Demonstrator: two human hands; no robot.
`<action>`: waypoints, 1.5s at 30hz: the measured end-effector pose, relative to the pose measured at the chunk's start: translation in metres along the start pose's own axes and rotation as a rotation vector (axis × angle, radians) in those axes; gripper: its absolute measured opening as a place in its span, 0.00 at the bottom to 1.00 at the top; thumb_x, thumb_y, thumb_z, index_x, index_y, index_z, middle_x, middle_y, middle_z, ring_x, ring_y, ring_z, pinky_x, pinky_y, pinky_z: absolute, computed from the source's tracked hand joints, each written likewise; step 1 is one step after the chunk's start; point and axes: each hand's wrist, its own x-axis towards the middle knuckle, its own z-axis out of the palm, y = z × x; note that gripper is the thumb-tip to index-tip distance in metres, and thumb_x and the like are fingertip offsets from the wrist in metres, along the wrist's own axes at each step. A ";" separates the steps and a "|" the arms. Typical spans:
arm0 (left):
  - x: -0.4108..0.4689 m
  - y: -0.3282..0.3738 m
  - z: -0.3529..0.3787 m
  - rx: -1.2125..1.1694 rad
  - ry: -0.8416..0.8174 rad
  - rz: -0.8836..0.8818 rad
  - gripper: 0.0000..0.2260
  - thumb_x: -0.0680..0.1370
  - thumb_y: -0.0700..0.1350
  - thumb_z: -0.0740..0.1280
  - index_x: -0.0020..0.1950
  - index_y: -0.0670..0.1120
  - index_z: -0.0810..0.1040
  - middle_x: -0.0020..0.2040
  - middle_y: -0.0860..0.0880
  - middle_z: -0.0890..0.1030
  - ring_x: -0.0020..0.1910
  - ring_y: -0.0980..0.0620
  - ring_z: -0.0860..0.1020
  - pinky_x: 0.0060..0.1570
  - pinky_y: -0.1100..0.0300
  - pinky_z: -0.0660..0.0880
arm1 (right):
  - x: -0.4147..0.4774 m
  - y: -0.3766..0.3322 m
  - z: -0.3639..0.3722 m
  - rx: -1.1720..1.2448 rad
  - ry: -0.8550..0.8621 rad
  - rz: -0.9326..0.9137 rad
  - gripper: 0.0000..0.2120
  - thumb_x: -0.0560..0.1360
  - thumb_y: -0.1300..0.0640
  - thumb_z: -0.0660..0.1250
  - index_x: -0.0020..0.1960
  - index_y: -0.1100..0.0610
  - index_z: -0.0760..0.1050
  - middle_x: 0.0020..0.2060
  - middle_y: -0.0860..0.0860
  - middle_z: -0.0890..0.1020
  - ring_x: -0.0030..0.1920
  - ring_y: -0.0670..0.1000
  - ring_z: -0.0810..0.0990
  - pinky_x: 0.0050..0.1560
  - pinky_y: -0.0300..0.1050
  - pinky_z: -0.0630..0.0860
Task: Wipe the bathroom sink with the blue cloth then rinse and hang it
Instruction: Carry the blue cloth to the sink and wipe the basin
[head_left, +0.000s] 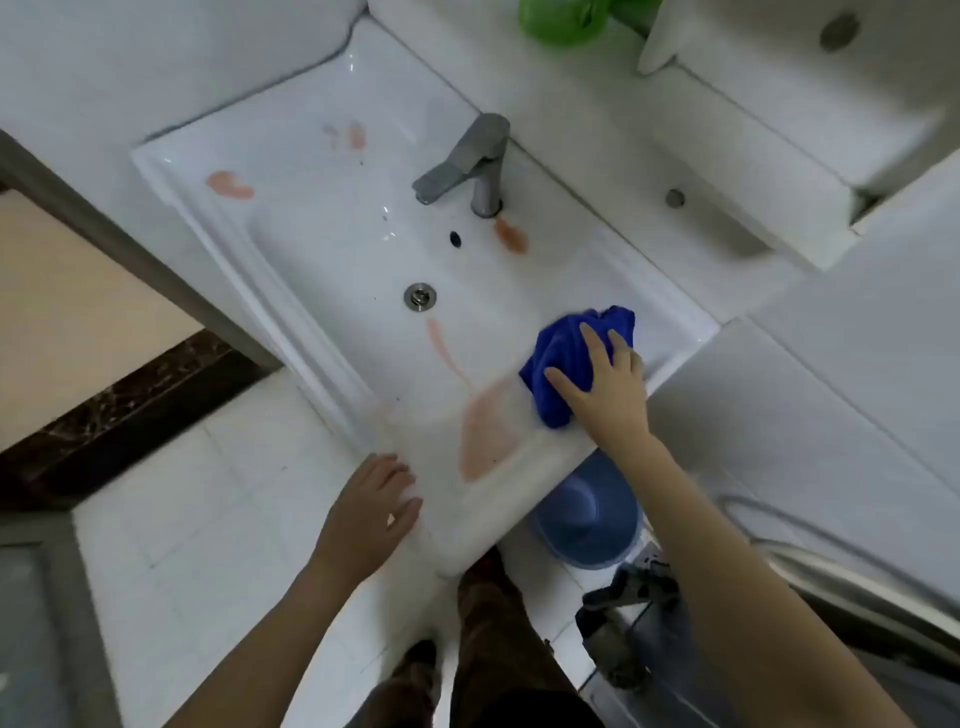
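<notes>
Bathroom sink, pink stains.
Our right hand presses the blue cloth, fingers spread, on its right side; left hand rests loose on the front rim, holding nothing.

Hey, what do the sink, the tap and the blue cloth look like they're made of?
Sink: probably glazed white ceramic; glossy, with bright reflections. Tap: metal, matte grey finish with a dull sheen. Blue cloth: soft plush fabric, perhaps microfibre; it bunches into folds under the right hand.
</notes>
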 end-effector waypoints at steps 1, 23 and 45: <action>0.001 -0.004 0.004 0.005 0.030 0.010 0.16 0.78 0.52 0.62 0.52 0.42 0.81 0.54 0.47 0.81 0.62 0.48 0.74 0.68 0.63 0.66 | 0.010 -0.002 0.006 -0.070 -0.042 0.011 0.40 0.73 0.31 0.62 0.79 0.44 0.52 0.79 0.56 0.52 0.76 0.63 0.55 0.71 0.65 0.62; -0.032 0.025 -0.091 -0.277 0.299 -0.437 0.08 0.82 0.46 0.62 0.58 0.53 0.79 0.55 0.60 0.78 0.57 0.63 0.74 0.55 0.77 0.64 | -0.065 -0.099 -0.040 0.879 -0.174 -0.122 0.13 0.76 0.62 0.70 0.59 0.56 0.78 0.53 0.50 0.82 0.51 0.47 0.82 0.50 0.42 0.79; -0.373 0.035 0.000 -0.609 0.838 -1.540 0.07 0.82 0.47 0.62 0.56 0.54 0.78 0.55 0.57 0.80 0.51 0.67 0.75 0.48 0.74 0.67 | -0.213 -0.238 0.137 0.468 -0.961 -0.478 0.09 0.72 0.71 0.71 0.43 0.58 0.80 0.39 0.57 0.82 0.39 0.51 0.78 0.40 0.38 0.75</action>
